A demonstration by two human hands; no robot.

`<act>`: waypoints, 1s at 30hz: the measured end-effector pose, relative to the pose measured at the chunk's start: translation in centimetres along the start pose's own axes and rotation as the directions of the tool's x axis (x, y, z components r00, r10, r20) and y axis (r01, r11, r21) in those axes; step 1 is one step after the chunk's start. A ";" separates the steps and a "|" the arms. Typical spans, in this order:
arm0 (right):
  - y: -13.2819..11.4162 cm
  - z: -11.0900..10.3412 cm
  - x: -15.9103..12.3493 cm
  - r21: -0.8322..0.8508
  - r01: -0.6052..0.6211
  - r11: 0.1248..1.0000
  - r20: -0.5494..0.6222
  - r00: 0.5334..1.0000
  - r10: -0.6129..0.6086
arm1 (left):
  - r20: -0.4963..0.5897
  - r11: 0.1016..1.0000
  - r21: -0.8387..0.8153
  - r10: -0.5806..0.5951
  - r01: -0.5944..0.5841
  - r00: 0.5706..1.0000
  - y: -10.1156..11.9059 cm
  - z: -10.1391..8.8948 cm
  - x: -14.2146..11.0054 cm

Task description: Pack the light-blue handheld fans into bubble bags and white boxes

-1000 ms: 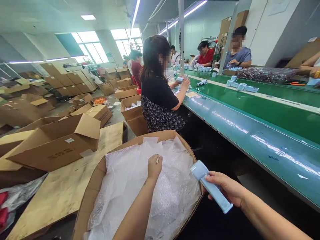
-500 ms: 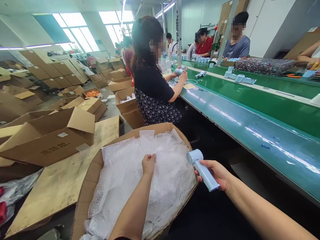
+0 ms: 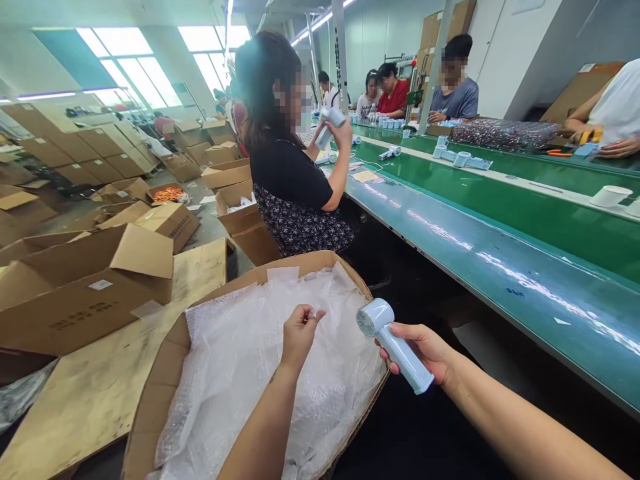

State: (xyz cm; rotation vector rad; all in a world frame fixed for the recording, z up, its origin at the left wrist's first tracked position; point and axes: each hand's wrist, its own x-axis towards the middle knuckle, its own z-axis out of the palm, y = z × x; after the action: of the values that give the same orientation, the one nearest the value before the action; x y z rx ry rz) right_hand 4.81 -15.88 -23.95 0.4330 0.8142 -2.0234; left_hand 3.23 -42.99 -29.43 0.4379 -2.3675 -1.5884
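A light-blue handheld fan [image 3: 406, 353] is gripped by its handle in my right hand [image 3: 425, 350], its round slotted head pointing up and left. My left hand [image 3: 299, 333] is closed in a pinch over a carton [image 3: 150, 387] filled with clear bubble-wrap bags [image 3: 245, 373]. A bit of clear plastic shows at its fingertips, apparently part of a bubble-wrap bag; its outline blends into the pile. The fan hangs just beyond the carton's right rim, apart from the bags.
To the right runs a long green workbench [image 3: 450, 227] with several fans and white cups. A co-worker [image 3: 295, 167] sits ahead, holding a similar fan; other people work across the bench. Open cardboard boxes [image 3: 100, 287] and a wooden board [image 3: 105, 373] lie to the left.
The view has swung slightly right. My left hand has turned a little, still pinched; my right hand keeps hold of the fan. The co-worker ahead has raised their fan.
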 end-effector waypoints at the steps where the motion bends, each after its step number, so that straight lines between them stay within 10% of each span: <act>1: -0.1 0.0 0.1 -0.004 0.002 1.000 0.016 1.000 -0.002 | 0.014 1.000 0.025 -0.005 0.005 1.000 0.2 -0.1 0.3; 7: -0.6 -0.7 -0.1 0.028 -0.001 1.000 -0.049 0.999 0.002 | -0.006 0.974 0.224 -0.041 0.041 0.999 -0.4 -1.3 3.7; 17: -0.8 -2.0 -1.1 -0.003 0.015 1.000 -0.042 0.999 -0.015 | 0.376 0.950 0.314 -0.130 0.006 0.918 -3.7 5.1 -4.4; 24: 0.5 -1.1 1.6 -0.177 -0.119 0.977 0.307 0.936 0.170 | 0.434 0.981 0.040 -0.187 0.189 0.881 0.0 3.7 -4.1; 30: 0.9 -0.3 3.4 -0.324 -0.100 0.941 0.269 0.944 0.193 | 0.443 0.903 -0.197 -0.265 0.381 0.856 2.5 2.5 -5.1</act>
State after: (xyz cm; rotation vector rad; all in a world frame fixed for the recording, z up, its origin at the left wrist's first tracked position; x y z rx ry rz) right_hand 3.65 -18.11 -26.44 0.0083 0.8601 -1.7286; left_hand 6.72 -38.00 -28.22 0.5106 -2.3824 -2.3402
